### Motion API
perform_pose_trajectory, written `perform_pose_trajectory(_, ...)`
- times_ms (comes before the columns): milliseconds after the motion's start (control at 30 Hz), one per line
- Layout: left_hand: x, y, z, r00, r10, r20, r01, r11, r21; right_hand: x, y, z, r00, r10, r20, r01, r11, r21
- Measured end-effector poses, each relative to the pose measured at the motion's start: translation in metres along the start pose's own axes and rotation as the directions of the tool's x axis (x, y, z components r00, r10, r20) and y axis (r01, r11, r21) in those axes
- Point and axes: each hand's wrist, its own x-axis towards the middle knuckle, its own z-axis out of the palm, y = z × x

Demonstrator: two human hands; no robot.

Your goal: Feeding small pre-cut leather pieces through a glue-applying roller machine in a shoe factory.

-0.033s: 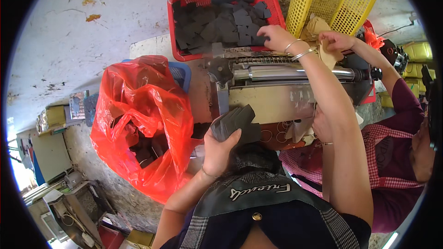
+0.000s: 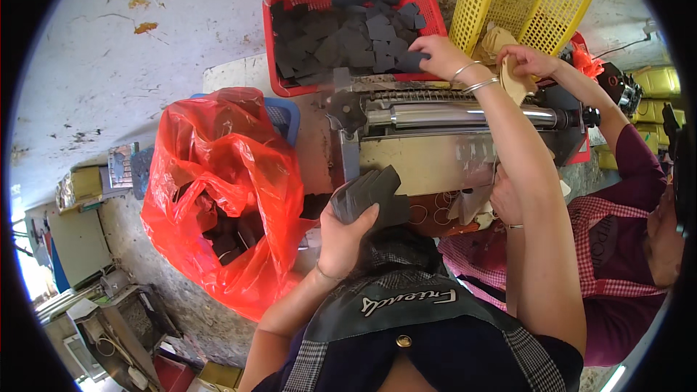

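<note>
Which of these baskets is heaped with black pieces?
The red basket at top centre, filled with black pieces. The yellow basket shows no such heap; the blue basket is mostly hidden.

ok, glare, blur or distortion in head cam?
Head view: fisheye bend, black surround at the rim; head view: bright glare on the steel roller, highlights on the red plastic bag; head view: far left edge washed out near white; head view: left hand and dark sheets fairly sharp.

A: Left hand [image 2: 343, 241]?
B: Stack of black pieces [image 2: 369, 199] gripped.
A: Right hand [image 2: 444, 58]?
B: 1 black piece [image 2: 410, 62] pinched at red basket [image 2: 434, 20], beyond metal roller [image 2: 457, 117].
A: Nearby?
B: Tan piece [image 2: 515, 87] held by co-worker's hand [image 2: 536, 62].
</note>
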Motion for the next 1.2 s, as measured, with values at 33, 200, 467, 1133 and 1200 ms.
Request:
perform_pose_trajectory(33,0.000,0.000,0.000,1.000,-0.002,0.002,0.002,1.000,-0.007,-0.003,0.007,-0.011,0.993,0.102,0.059,-0.114,0.963,0.244)
perform_pose_trajectory(200,0.000,0.001,-0.004,1.000,-0.007,0.000,0.007,1.000,-0.027,-0.016,0.002,-0.043,0.956,0.216,0.197,-0.291,0.628,0.722)
perform_pose_trajectory(467,-0.001,0.001,-0.001,1.000,-0.018,-0.009,0.018,1.000,-0.013,0.040,-0.052,-0.006,0.931,-0.248,-0.269,0.296,0.942,0.156)
perform_pose_trajectory(1133,-0.009,0.001,-0.010,0.997,-0.002,-0.075,0.001,1.000,-0.018,0.029,-0.017,-0.007,0.949,0.091,-0.303,0.069,0.875,0.480)
perform_pose_trajectory(1200,-0.013,0.000,-0.007,0.998,-0.005,-0.068,0.005,1.000,-0.007,0.026,-0.028,-0.006,0.974,-0.005,-0.226,0.055,0.975,0.215)
